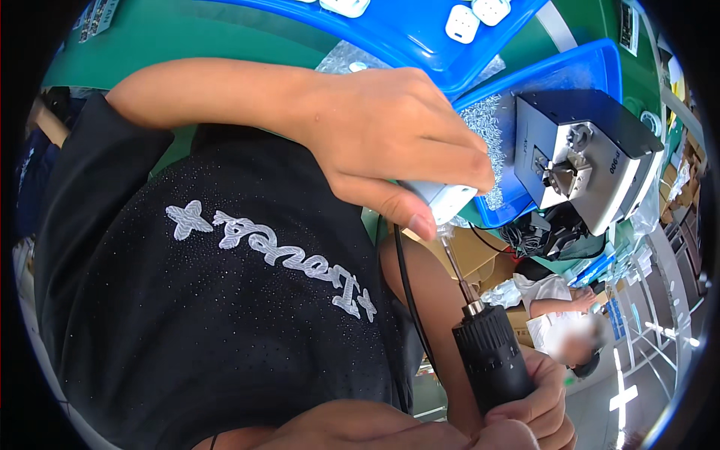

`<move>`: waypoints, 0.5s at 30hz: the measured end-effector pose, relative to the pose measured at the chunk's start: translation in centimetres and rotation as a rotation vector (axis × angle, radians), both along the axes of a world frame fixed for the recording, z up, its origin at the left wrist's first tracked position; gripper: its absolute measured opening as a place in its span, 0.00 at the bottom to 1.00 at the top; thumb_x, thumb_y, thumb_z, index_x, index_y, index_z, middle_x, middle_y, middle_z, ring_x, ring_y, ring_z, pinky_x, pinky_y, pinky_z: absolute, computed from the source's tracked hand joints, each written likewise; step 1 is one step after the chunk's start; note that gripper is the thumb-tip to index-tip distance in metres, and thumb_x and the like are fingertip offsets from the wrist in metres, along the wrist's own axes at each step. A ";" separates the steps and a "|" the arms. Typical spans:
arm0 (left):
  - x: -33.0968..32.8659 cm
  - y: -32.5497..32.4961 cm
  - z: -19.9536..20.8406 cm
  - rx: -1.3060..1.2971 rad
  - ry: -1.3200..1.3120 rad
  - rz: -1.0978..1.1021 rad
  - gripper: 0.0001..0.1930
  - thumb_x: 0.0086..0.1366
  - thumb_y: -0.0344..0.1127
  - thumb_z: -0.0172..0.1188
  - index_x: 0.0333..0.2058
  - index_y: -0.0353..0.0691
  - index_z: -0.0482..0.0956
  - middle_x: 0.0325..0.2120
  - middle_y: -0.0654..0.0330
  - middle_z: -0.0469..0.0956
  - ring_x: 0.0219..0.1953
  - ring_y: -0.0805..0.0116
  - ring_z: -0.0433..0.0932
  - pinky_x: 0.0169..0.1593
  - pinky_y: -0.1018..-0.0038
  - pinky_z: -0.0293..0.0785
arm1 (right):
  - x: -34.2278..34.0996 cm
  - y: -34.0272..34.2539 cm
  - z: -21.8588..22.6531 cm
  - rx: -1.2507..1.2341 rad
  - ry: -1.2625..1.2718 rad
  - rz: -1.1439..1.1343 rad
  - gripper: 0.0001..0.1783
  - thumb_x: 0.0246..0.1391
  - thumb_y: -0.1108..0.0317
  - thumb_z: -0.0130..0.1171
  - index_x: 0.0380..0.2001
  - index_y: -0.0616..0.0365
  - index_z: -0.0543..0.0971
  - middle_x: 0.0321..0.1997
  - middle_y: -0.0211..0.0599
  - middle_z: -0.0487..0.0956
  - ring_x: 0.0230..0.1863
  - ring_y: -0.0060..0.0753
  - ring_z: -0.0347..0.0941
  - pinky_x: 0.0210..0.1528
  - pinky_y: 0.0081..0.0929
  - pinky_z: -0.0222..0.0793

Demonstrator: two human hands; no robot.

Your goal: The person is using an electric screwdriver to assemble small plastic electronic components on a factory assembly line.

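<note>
My left hand (pixel 401 139) reaches across from the left, its fingers closed around a small white plastic housing (pixel 450 202). The hand covers most of that piece. My right hand (pixel 536 409), at the lower right, grips a black electric screwdriver (pixel 491 356) by its body. Its long thin bit (pixel 454 262) points up at the housing, with the tip close to the lower edge; whether it touches I cannot tell. A black cord (pixel 407 289) hangs between my body and the screwdriver.
Beyond my left hand, a blue tray (pixel 409 45) holds several white housings (pixel 463 25). A second blue tray (pixel 592 64) contains many small screws (pixel 484 124) and a boxy screw feeder (pixel 577 161). Cables and cardboard lie below them. Another person (pixel 559 315) is farther off at right.
</note>
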State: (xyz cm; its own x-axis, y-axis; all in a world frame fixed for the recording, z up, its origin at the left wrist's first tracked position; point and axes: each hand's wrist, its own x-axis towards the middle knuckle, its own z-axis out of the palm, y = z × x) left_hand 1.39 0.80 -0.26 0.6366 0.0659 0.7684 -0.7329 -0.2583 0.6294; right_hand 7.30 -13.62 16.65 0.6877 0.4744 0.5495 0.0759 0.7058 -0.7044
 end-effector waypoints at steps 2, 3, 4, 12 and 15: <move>0.0 -0.2 0.0 0.003 -0.007 -0.003 0.29 0.67 0.56 0.51 0.38 0.27 0.75 0.23 0.55 0.72 0.20 0.61 0.72 0.22 0.71 0.67 | -0.1 0.0 -0.2 -0.086 0.016 -0.006 0.09 0.62 0.64 0.48 0.37 0.59 0.72 0.19 0.21 0.68 0.15 0.18 0.65 0.21 0.23 0.65; 0.0 -0.2 0.1 0.003 -0.002 0.007 0.29 0.67 0.56 0.51 0.38 0.27 0.75 0.23 0.55 0.72 0.20 0.61 0.72 0.22 0.71 0.67 | -0.1 0.1 -0.2 -0.128 0.024 -0.005 0.09 0.62 0.65 0.48 0.37 0.59 0.72 0.19 0.22 0.68 0.15 0.18 0.66 0.21 0.23 0.66; 0.0 -0.2 0.1 0.003 0.001 -0.011 0.29 0.66 0.56 0.52 0.38 0.27 0.75 0.24 0.55 0.72 0.21 0.61 0.73 0.22 0.71 0.67 | 0.1 0.0 -0.4 -0.127 0.031 0.003 0.09 0.62 0.65 0.48 0.37 0.59 0.72 0.19 0.22 0.68 0.15 0.18 0.66 0.21 0.23 0.66; -0.5 -0.3 0.3 0.034 -0.001 0.030 0.29 0.65 0.56 0.54 0.39 0.27 0.74 0.26 0.54 0.73 0.23 0.60 0.74 0.24 0.71 0.68 | 0.6 -0.1 -0.9 -0.094 -0.003 0.140 0.11 0.62 0.63 0.46 0.40 0.59 0.71 0.21 0.26 0.69 0.16 0.23 0.68 0.23 0.25 0.67; -1.1 -0.2 0.3 0.047 0.028 0.008 0.29 0.64 0.55 0.55 0.40 0.27 0.74 0.27 0.53 0.73 0.24 0.60 0.75 0.25 0.71 0.68 | 1.0 -0.4 -0.3 -0.197 -0.050 0.252 0.13 0.62 0.63 0.45 0.43 0.60 0.71 0.23 0.28 0.70 0.19 0.26 0.69 0.25 0.28 0.68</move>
